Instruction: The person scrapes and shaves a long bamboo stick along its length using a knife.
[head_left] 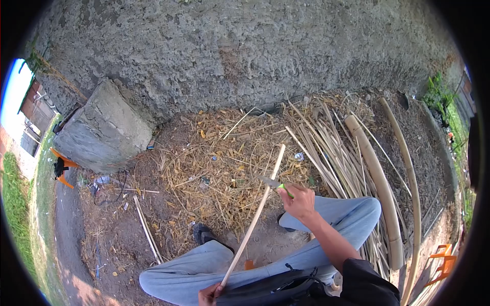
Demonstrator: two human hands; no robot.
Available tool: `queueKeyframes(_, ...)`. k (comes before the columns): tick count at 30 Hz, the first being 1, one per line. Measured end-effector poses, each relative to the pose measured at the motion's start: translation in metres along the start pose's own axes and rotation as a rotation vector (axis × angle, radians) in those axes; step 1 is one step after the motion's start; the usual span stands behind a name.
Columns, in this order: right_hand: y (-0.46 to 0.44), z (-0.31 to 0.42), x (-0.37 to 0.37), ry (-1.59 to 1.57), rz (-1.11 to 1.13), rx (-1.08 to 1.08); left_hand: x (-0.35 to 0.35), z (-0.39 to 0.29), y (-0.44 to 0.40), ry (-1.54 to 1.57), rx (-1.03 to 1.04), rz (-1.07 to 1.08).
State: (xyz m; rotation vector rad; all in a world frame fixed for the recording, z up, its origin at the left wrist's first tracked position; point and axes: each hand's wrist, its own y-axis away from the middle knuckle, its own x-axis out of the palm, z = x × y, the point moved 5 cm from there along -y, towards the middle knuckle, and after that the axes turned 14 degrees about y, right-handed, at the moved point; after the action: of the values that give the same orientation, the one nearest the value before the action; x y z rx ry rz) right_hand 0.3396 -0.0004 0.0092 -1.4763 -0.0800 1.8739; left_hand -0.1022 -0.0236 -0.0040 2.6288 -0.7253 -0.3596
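Note:
My right hand is closed around the green handle of a knife. Its blade lies across the upper part of a pale bamboo strip and seems to touch it. Down near my lap, my left hand grips the lower end of that strip, which slants up and to the right between my knees. Part of the left hand is cut off by the bottom of the view.
Many split bamboo strips lie in a pile to the right, beside thick bamboo poles. Shavings and dry leaves cover the ground. A rough wall rises ahead, with a concrete block at left. An orange chair stands at lower right.

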Motion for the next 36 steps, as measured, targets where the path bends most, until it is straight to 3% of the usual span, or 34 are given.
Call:
queueKeyframes(1, 0.009, 0.021, -0.008, -0.067, -0.099, -0.097, -0.004, 0.007, -0.004, 0.032, -0.023, -0.009)
queueKeyframes(4, 0.029, 0.052, -0.014, -0.084, -0.048, -0.292, -0.004, 0.004, -0.003, 0.021, -0.028, -0.019)
queueKeyframes(7, -0.010, -0.019, 0.009, 0.048, -0.027, 0.096, -0.005, 0.000, 0.006, -0.058, -0.020, 0.002)
queueKeyframes(12, -0.017, -0.010, -0.007, 0.063, -0.053, -0.011, -0.007, -0.012, 0.009, -0.083, 0.046, 0.002)
queueKeyframes(14, 0.002, 0.023, -0.015, -0.089, -0.032, -0.220, -0.009, -0.002, 0.008, -0.064, 0.022, -0.001)
queueKeyframes(15, 0.001, 0.021, -0.014, -0.087, -0.030, -0.224, -0.009, 0.002, 0.008, -0.060, 0.022, -0.002)
queueKeyframes(18, 0.001, -0.001, 0.002, -0.036, 0.015, -0.164, -0.012, 0.004, 0.013, -0.095, 0.021, 0.017)
queueKeyframes(20, -0.023, -0.054, 0.021, 0.091, -0.033, 0.061, -0.011, -0.001, 0.014, -0.171, -0.050, 0.064)
queueKeyframes(24, -0.028, -0.045, 0.008, 0.120, 0.020, 0.058, -0.014, 0.005, 0.008, -0.164, -0.048, 0.054)
queueKeyframes(26, -0.009, -0.002, -0.008, -0.013, -0.064, -0.212, -0.013, 0.005, 0.008, -0.138, -0.008, 0.028)
queueKeyframes(28, -0.006, 0.000, -0.006, -0.038, -0.065, -0.233, -0.010, -0.001, 0.010, -0.137, 0.021, 0.022)
queueKeyframes(32, -0.041, -0.106, 0.016, 0.250, 0.146, 0.340, -0.014, 0.007, 0.017, -0.172, 0.049, 0.038)
queueKeyframes(34, -0.044, -0.140, 0.020, 0.198, 0.035, 0.542, -0.017, 0.006, 0.014, -0.180, 0.039, 0.023)
queueKeyframes(36, -0.041, -0.145, 0.025, 0.069, 0.034, 0.588, -0.014, 0.002, 0.008, -0.176, 0.024, 0.001)
